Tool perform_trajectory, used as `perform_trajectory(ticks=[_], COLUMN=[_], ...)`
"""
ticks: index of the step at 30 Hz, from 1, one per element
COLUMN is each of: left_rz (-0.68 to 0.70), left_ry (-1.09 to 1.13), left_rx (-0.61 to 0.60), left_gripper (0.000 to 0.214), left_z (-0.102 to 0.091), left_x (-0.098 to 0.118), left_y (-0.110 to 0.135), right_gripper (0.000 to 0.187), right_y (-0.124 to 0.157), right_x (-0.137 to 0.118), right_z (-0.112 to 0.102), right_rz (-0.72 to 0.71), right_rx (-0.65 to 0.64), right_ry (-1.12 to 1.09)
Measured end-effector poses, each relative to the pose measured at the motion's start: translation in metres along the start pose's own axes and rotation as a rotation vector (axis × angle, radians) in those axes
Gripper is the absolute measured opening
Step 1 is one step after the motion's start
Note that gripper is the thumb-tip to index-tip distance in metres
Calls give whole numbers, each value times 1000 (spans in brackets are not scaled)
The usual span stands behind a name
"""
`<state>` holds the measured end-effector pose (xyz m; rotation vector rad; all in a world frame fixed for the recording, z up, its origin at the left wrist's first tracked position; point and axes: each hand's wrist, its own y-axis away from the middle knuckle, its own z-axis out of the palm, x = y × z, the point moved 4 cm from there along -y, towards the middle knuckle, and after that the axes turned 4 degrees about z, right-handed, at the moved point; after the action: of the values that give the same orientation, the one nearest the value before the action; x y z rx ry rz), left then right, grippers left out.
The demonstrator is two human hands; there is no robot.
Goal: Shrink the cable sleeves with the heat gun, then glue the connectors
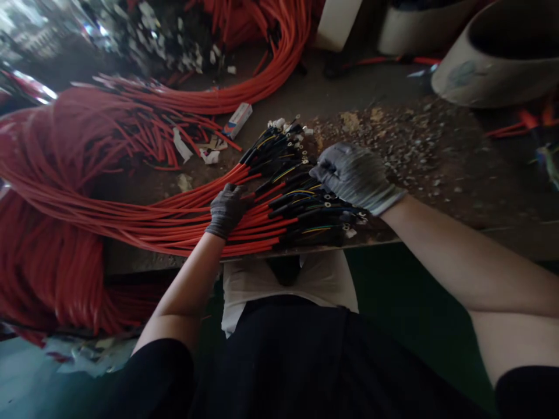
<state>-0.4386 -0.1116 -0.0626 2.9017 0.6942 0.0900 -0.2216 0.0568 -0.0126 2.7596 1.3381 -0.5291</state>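
While the grey-gloved left hand presses on the long red sheathed cable bundle, the grey-gloved right hand curls over its black-wired terminal ends, nearer them; grip hard to tell. Bundle lies lengthwise across the dark tabletop.

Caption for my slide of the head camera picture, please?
Gloved left hand on red cables, right hand over black wire ends.

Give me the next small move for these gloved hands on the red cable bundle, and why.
Probably the right hand should draw the splayed black-sleeved cable ends together into line. They fan out loosely across the bench, while the left hand already lies on the red cables, which could keep them from sliding.
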Motion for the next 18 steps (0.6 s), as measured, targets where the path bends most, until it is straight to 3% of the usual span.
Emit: perform_trajectory(ticks=[4,7,10,12,15,16,18], left_rz=[93,25,-43,22,202,262,396], left_ry=[-73,58,229,327,461,482,437], left_rx=[-102,-33,47,97,114,81,-19], left_gripper=[43,43,42,34,18,19,22], left_z=[8,10,10,6,-3,-4,-4], left_x=[-3,-8,-11,-5,12,17,28], left_y=[-24,-41,-42,-28,14,30,65], right_gripper=[34,34,35,33,26,27,30], right_y=[23,41,61,74,91,94,98], right_x=[-1,-1,-11,-21,-30,-31,-33], right_z=[-11,-17,-24,-20,-2,4,11], right_rz=[28,30,-1,-62,-149,-159,-172], right_rx=[20,101,152,38,-236,-285,-265], right_ry=[-10,-29,-6,-25,-21,28,162])
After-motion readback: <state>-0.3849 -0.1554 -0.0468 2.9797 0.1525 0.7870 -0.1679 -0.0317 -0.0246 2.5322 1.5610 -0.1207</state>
